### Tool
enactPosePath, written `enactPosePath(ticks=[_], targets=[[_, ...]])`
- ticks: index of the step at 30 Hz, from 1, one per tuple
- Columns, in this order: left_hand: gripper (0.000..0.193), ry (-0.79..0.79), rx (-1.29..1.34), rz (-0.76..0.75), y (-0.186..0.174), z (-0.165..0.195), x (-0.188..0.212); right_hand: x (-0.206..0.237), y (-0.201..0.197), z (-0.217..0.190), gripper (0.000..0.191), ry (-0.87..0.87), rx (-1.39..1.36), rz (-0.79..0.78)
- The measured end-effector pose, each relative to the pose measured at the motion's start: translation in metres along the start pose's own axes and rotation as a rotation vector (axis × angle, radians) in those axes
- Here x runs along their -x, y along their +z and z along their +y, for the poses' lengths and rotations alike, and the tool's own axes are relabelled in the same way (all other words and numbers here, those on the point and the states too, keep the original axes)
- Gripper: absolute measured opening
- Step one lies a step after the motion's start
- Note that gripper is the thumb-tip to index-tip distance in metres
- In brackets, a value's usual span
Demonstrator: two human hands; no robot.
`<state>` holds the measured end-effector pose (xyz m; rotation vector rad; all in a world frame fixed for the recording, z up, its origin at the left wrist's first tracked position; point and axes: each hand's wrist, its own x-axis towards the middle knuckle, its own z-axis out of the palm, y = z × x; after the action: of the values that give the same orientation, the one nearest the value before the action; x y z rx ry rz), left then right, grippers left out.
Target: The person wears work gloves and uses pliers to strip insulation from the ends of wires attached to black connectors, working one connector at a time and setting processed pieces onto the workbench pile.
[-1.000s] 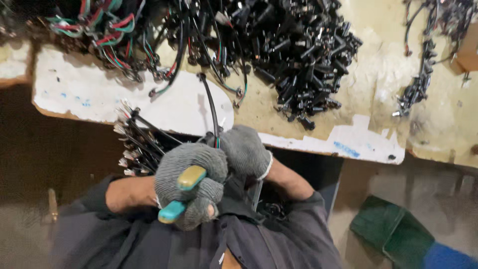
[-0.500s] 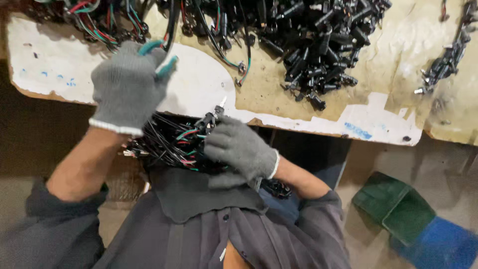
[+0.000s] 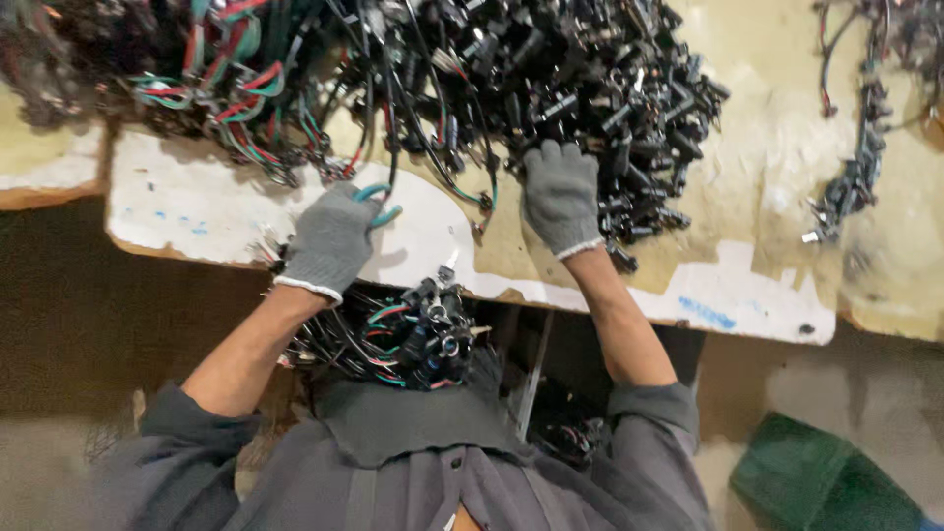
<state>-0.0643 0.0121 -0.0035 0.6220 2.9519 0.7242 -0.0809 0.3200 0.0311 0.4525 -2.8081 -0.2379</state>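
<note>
While your left hand stays closed around the teal-handled cutters on the white board, your right hand has left the bundle of wires in your lap and now lies spread, fingers open, on the heap of black plugs across the table. The bundle sits unheld below the table edge, so the reach looks like a fresh pick from the heap.
</note>
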Motion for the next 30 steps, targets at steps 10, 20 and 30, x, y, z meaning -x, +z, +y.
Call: enactPosePath(ticks=[10,20,30], targets=[[0.022,0.019,0.055,-0.068,-0.029,-0.004,0.002,0.035,-0.037,-0.009,0.038,0.274,-0.761,0.574],[0.033,-0.035,0.016,-0.168,-0.019,0.001,-0.012,0.055,-0.05,-0.088,0.027,0.407,-1.204,0.247],[0.029,-0.144,1.061,-0.164,-0.081,0.058,0.027,0.068,-0.051,-0.084,0.047,0.044,-0.954,0.089]])
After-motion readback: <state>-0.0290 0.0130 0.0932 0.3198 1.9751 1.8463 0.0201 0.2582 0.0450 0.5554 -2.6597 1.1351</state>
